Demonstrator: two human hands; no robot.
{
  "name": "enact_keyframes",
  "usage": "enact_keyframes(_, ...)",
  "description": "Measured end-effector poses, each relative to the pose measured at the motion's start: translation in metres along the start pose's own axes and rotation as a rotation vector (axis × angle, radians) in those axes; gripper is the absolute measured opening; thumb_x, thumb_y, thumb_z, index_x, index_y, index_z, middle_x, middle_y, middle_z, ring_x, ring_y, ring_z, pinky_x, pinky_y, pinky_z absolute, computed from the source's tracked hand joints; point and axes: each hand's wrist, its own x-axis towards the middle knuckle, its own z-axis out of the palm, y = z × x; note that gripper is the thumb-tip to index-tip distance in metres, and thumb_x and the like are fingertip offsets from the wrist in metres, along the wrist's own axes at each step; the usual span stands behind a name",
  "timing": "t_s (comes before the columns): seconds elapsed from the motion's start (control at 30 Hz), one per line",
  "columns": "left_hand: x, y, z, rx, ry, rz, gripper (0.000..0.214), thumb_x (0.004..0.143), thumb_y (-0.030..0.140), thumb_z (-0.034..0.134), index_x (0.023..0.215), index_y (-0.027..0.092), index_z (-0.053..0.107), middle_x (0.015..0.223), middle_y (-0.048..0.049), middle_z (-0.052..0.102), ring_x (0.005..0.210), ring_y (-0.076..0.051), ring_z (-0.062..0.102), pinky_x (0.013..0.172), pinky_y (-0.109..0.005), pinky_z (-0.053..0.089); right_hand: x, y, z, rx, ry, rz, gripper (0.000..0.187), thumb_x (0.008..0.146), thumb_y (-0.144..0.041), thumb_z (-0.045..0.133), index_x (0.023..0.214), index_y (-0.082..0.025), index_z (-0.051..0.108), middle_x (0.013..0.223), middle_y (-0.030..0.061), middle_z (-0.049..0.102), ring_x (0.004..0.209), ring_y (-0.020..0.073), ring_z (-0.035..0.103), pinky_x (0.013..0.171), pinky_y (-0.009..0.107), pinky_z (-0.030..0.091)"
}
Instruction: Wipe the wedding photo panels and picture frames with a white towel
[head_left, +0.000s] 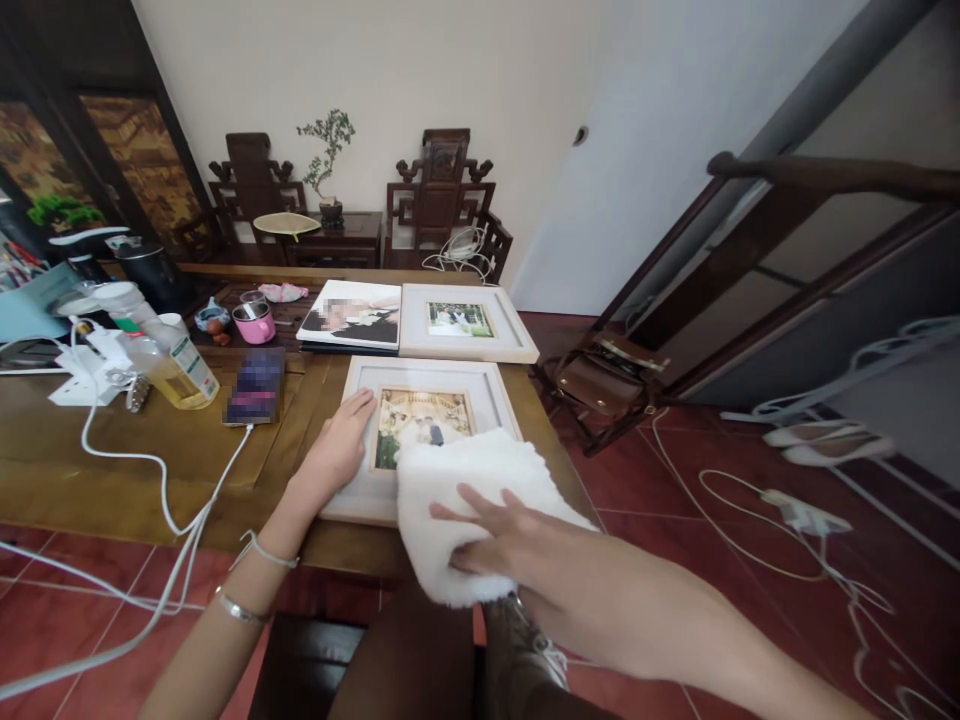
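A light wooden picture frame [420,375] lies flat on the table before me, a couple's photo [420,415] set in its pale mat. My left hand [337,440] rests on the frame's left side, fingers stretched out along it. A fluffy white cloth [480,465] covers the frame's near right corner and hangs past the table edge. My right hand [502,535] grips this cloth from the near side, some fingers spread over it and others sunk into its folds. What lies under the cloth is hidden.
Behind lie a second framed photo [517,335] and a photo album [352,315]. To the left are a phone [255,388] on a white cable, an oil-coloured bottle [184,375], a pink mug [255,325] and a power strip [97,370]. A chair [810,170] holds a brown bag [604,380].
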Motion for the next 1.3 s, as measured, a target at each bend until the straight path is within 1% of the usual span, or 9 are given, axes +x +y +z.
enact_keyframes(0.1,0.0,0.001,-0.001,-0.009,0.002,-0.005,0.064,0.075,-0.004,0.036,0.135,0.016,0.047,0.146,-0.0104,0.043,0.138,-0.021,0.034,0.115,-0.044,0.03,0.02,0.006,0.005,-0.01,0.057,0.044,0.072,0.065,0.008,0.04,0.125,-0.027,0.061,0.15,0.0045,0.036,0.14,0.0321,0.025,0.108,0.056,0.033)
enact_keyframes(0.23,0.0,0.003,-0.002,-0.018,-0.004,-0.006,0.064,0.075,-0.005,0.035,0.135,0.016,0.048,0.146,-0.0113,0.042,0.138,-0.021,0.035,0.114,-0.045,0.031,0.073,0.048,0.009,-0.204,0.287,0.147,0.07,0.067,0.006,0.042,0.131,-0.02,0.056,0.152,0.0117,0.032,0.141,0.0387,0.017,0.107,0.068,0.021)
enact_keyframes(0.43,0.0,0.008,-0.007,-0.019,-0.028,-0.014,0.059,0.079,-0.003,0.034,0.134,0.013,0.049,0.146,-0.0133,0.042,0.139,-0.022,0.034,0.114,-0.045,0.031,0.131,0.108,-0.015,-0.376,0.514,0.268,0.059,0.076,-0.001,0.044,0.133,-0.015,0.052,0.156,0.011,0.022,0.14,0.0471,0.007,0.1,0.077,0.019)
enact_keyframes(0.57,0.001,0.011,-0.008,-0.027,-0.022,-0.025,0.056,0.081,-0.001,0.033,0.134,0.013,0.049,0.146,-0.0135,0.043,0.138,-0.022,0.035,0.114,-0.046,0.031,0.124,0.088,-0.006,-0.332,0.406,0.224,0.063,0.073,0.004,0.041,0.13,-0.017,0.057,0.155,0.0069,0.027,0.14,0.0484,0.005,0.101,0.078,0.015)
enact_keyframes(0.7,0.001,0.014,-0.008,-0.022,-0.014,-0.042,0.054,0.083,0.001,0.033,0.134,0.013,0.048,0.146,-0.013,0.043,0.138,-0.021,0.035,0.114,-0.045,0.03,0.077,0.037,0.008,-0.145,0.178,0.068,0.069,0.066,0.005,0.04,0.126,-0.023,0.06,0.153,0.002,0.03,0.141,0.0426,0.008,0.106,0.073,0.016)
enact_keyframes(0.8,0.001,0.014,-0.007,-0.025,-0.015,-0.049,0.049,0.087,0.005,0.033,0.132,0.012,0.05,0.146,-0.0132,0.043,0.138,-0.021,0.035,0.114,-0.043,0.03,0.04,0.011,0.002,-0.001,-0.006,-0.047,0.071,0.064,0.006,0.038,0.12,-0.028,0.064,0.151,-0.0028,0.036,0.143,0.0329,0.014,0.111,0.06,0.024)
enact_keyframes(0.9,0.001,0.014,-0.007,-0.05,0.01,-0.047,0.045,0.09,0.01,0.033,0.131,0.013,0.051,0.145,-0.013,0.044,0.138,-0.022,0.036,0.114,-0.044,0.032,0.029,0.012,-0.01,0.037,-0.049,-0.016,0.07,0.066,0.007,0.036,0.121,-0.027,0.063,0.142,0.0019,0.05,0.142,0.0282,0.021,0.112,0.053,0.027)
enact_keyframes(1.17,0.0,0.018,-0.016,-0.23,0.178,0.023,0.043,0.097,0.025,0.031,0.134,0.011,0.048,0.139,-0.0155,0.051,0.131,-0.022,0.046,0.113,-0.041,0.033,0.124,0.067,-0.023,-0.288,0.37,0.25,0.064,0.077,0.001,0.041,0.138,-0.019,0.047,0.156,0.0089,0.024,0.141,0.0427,0.01,0.101,0.075,0.021)
enact_keyframes(1.3,-0.001,0.024,-0.019,-0.314,0.234,-0.017,0.046,0.098,0.033,0.03,0.137,0.012,0.045,0.14,-0.0143,0.049,0.132,-0.021,0.045,0.113,-0.039,0.032,0.15,0.05,-0.014,-0.342,0.319,0.203,0.06,0.078,-0.002,0.046,0.136,-0.016,0.05,0.156,0.0086,0.024,0.14,0.047,0.007,0.101,0.078,0.016)
